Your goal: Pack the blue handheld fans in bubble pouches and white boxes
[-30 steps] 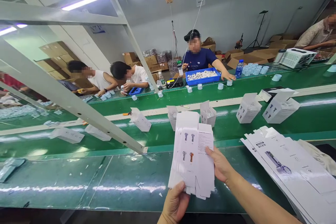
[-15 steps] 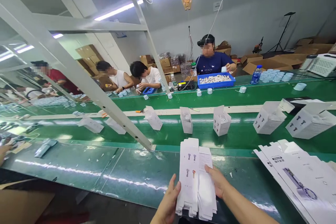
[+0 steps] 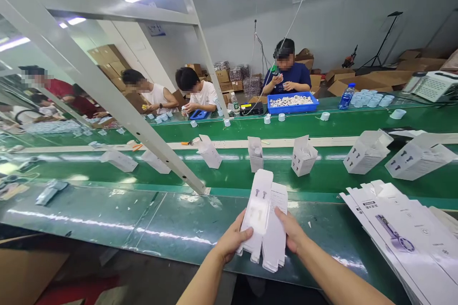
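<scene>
A flat white carton blank (image 3: pixel 265 221) printed with small tool pictures, flaps unfolded, clasped at its left edge by the left hand (image 3: pixel 231 240), at its right by the right hand (image 3: pixel 291 233), held above the green surface (image 3: pixel 171 221).

Folded white boxes (image 3: pixel 303 157) along the green belt (image 3: pixel 322 126) — blue tray (image 3: pixel 292 103), water bottle (image 3: pixel 346 96) behind.

White flat cardboard carton blank (image 3: pixel 266 221) printed with small grey device icons and fine black text, glossy green conveyor belt (image 3: pixel 171 221), blue plastic tray (image 3: pixel 292 105) of white parts, white folded boxes (image 3: pixel 303 155) with dark icons.
</scene>
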Tool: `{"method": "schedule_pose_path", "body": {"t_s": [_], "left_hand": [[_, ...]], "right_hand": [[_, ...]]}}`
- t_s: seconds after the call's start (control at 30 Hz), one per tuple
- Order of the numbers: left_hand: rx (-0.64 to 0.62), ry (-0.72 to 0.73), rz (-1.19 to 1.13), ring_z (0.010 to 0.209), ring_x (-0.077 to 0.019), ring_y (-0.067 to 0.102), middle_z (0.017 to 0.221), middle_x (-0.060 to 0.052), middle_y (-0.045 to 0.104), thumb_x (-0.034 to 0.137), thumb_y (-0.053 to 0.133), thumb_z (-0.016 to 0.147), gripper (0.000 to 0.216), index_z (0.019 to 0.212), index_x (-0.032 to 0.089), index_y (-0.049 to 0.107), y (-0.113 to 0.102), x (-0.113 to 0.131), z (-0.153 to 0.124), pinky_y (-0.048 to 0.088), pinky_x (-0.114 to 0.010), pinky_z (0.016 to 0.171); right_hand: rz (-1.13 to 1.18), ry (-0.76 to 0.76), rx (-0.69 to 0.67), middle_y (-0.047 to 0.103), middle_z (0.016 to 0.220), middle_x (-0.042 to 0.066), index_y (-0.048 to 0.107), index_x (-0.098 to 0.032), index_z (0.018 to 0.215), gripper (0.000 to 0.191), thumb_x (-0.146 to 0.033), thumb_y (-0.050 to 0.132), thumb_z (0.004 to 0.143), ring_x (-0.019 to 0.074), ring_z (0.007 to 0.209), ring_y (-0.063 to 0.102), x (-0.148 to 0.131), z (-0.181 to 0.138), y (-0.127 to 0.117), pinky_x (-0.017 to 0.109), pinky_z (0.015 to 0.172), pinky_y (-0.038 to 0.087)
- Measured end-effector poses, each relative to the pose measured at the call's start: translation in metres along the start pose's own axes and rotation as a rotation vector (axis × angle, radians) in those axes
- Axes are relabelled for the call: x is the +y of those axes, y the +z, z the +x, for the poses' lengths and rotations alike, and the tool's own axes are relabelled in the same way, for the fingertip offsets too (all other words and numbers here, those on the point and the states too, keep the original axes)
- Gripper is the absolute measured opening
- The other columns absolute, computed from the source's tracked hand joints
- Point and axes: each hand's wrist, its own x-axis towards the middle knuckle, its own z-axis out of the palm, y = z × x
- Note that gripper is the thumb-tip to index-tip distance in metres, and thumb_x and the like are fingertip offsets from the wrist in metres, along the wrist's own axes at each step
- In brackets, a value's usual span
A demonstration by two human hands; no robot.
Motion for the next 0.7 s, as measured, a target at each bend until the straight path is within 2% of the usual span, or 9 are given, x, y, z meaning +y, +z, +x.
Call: {"method": "schedule_pose_path", "body": {"t_s": [0.1, 0.2, 0.3, 0.4, 0.5, 0.57, 0.63, 0.7], "left_hand": [[0.225, -0.002, 0.173, 0.097, -0.026, 0.063, 0.115, -0.012, 0.069, 0.05, 0.078, 0.068, 0.065, 0.123, 0.018, 0.063, -0.024, 0.006, 0.012, 0.047, -0.035, 0.085], [0.325, -0.02, 0.266, 0.087, -0.0235, 0.062, 0.097, -0.008, 0.071, 0.043, 0.072, 0.073, 0.043, 0.108, 0.018, 0.07, -0.046, 0.005, 0.018, 0.046, -0.034, 0.079], [0.321, -0.038, 0.362, 0.082, -0.0243, 0.061, 0.074, -0.004, 0.068, 0.018, 0.076, 0.061, 0.018, 0.079, 0.019, 0.074, -0.055, -0.011, 0.017, 0.043, -0.034, 0.082], [0.346, -0.039, 0.428, 0.089, -0.0272, 0.06, 0.063, 0.0, 0.06, 0.002, 0.07, 0.052, 0.021, 0.061, 0.021, 0.069, -0.055, -0.035, 0.012, 0.039, -0.035, 0.089], [0.335, -0.053, 0.434, 0.091, -0.0275, 0.06, 0.058, 0.002, 0.056, 0.001, 0.067, 0.054, 0.022, 0.058, 0.022, 0.066, -0.058, -0.052, 0.009, 0.038, -0.035, 0.089], [0.274, -0.092, 0.404, 0.081, -0.0246, 0.061, 0.058, 0.002, 0.057, 0.003, 0.068, 0.059, 0.017, 0.06, 0.021, 0.067, -0.062, -0.059, 0.009, 0.041, -0.034, 0.081], [0.2, -0.152, 0.355, 0.067, -0.0196, 0.059, 0.056, 0.003, 0.057, 0.008, 0.07, 0.066, 0.01, 0.066, 0.018, 0.068, -0.067, -0.062, 0.011, 0.043, -0.032, 0.071], [0.14, -0.209, 0.301, 0.058, -0.0146, 0.056, 0.056, 0.005, 0.055, 0.013, 0.07, 0.074, 0.005, 0.077, 0.016, 0.067, -0.071, -0.064, 0.014, 0.043, -0.03, 0.063]], "right_hand": [[-0.004, -0.051, 0.067, 0.078, 0.098, 0.009, 0.059, -0.021, 0.104, 0.061, -0.049, 0.085, 0.056, 0.0339, 0.1, 0.07, 0.02, 0.003, -0.003, 0.049, 0.095, 0.052], [-0.056, -0.092, 0.123, 0.077, 0.099, 0.009, 0.057, -0.023, 0.105, 0.067, -0.058, 0.082, 0.054, 0.0347, 0.1, 0.07, 0.041, 0.007, -0.004, 0.05, 0.093, 0.052], [-0.18, -0.122, 0.156, 0.076, 0.104, 0.013, 0.056, -0.02, 0.111, 0.071, -0.063, 0.076, 0.058, 0.0355, 0.101, 0.07, 0.057, 0.015, -0.002, 0.052, 0.089, 0.053], [-0.393, -0.156, 0.253, 0.072, 0.111, 0.018, 0.057, -0.016, 0.112, 0.063, -0.058, 0.068, 0.066, 0.0359, 0.104, 0.068, 0.067, 0.025, 0.002, 0.051, 0.09, 0.052], [-0.663, -0.223, 0.423, 0.063, 0.126, 0.018, 0.058, -0.018, 0.116, 0.05, -0.04, 0.066, 0.072, 0.0354, 0.127, 0.053, 0.069, 0.032, 0.004, 0.049, 0.106, 0.039], [-0.831, -0.249, 0.52, 0.06, 0.128, 0.017, 0.059, -0.018, 0.118, 0.046, -0.028, 0.067, 0.073, 0.0352, 0.136, 0.041, 0.067, 0.035, 0.003, 0.048, 0.113, 0.03], [-0.963, -0.237, 0.592, 0.061, 0.124, 0.019, 0.061, -0.016, 0.115, 0.04, -0.023, 0.067, 0.076, 0.0347, 0.134, 0.043, 0.064, 0.037, 0.002, 0.046, 0.112, 0.03], [-1.06, -0.2, 0.654, 0.062, 0.12, 0.016, 0.062, -0.015, 0.112, 0.032, -0.025, 0.067, 0.082, 0.0316, 0.124, 0.052, 0.061, 0.038, 0.001, 0.046, 0.106, 0.037]]}}
